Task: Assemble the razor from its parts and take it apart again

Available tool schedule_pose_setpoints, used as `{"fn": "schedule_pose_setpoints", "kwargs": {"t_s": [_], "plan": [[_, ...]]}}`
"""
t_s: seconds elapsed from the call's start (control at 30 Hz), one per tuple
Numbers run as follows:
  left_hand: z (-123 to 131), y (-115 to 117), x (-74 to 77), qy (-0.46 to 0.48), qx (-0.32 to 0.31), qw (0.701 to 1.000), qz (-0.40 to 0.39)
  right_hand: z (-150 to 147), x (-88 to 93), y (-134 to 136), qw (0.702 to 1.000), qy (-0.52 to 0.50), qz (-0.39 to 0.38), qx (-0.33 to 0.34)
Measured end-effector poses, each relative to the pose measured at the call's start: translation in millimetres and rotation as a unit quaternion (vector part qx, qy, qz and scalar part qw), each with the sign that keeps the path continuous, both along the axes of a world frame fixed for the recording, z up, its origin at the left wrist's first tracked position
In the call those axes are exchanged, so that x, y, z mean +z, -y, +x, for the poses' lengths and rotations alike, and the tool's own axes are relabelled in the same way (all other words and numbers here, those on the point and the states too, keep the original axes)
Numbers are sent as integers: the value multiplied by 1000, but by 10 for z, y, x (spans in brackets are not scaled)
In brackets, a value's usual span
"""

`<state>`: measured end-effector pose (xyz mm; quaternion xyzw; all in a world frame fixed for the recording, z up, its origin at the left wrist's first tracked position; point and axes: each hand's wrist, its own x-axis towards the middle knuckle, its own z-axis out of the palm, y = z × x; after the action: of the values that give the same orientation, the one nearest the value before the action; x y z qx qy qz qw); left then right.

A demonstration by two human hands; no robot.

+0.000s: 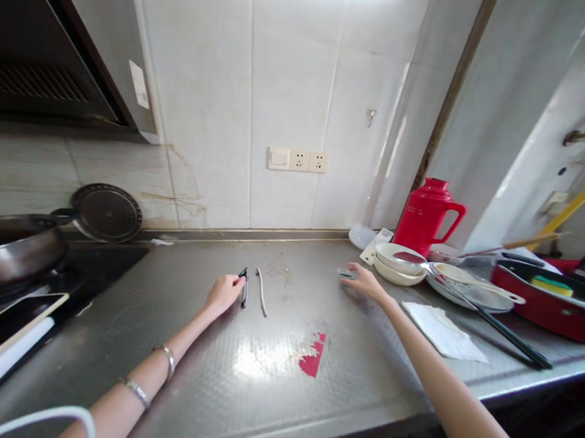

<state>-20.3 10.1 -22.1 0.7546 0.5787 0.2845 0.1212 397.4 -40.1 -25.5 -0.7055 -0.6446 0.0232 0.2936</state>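
On the steel counter (pixel 200 386), my left hand (pixel 223 295) has its fingertips closed on the upper part of a slim black-and-silver object (pixel 245 294), perhaps a pen. Just right of it lies a thin off-white stick or cord (pixel 262 293), slightly bent and apart from both hands. My right hand (pixel 365 284) reaches in from the right, thumb and fingers pinched around a small, flat, see-through greenish piece (pixel 347 274) whose kind I cannot make out. Two silver bracelets (pixel 136 391) circle my left forearm.
A stove with a steel pan (pixel 14 249) stands left. On the right are a red thermos flask (pixel 425 218), stacked bowls (pixel 396 273), a white cloth (pixel 443 331), a long-handled ladle (pixel 507 335) and a red pot (pixel 549 316). A red patch (pixel 314 360) marks the counter's front.
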Motion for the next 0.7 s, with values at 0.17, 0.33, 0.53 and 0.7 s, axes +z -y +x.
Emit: {"fn": "schedule_pose_setpoints", "kwargs": {"t_s": [0.17, 0.33, 0.53, 0.7], "plan": [[-10, -4, -7, 2, 13, 1000, -9, -605, 9, -206, 996, 2, 18, 84], [-37, -6, -22, 5, 21, 1000, -12, -1255, -7, -380, 984, 11, 28, 177], [-52, 27, 4, -2, 31, 999, -17, -1768, -30, -431, 974, 14, 9, 225], [-52, 38, -10, 2, 24, 1000, -11, -1875, -96, -465, 973, 20, 14, 231]]}}
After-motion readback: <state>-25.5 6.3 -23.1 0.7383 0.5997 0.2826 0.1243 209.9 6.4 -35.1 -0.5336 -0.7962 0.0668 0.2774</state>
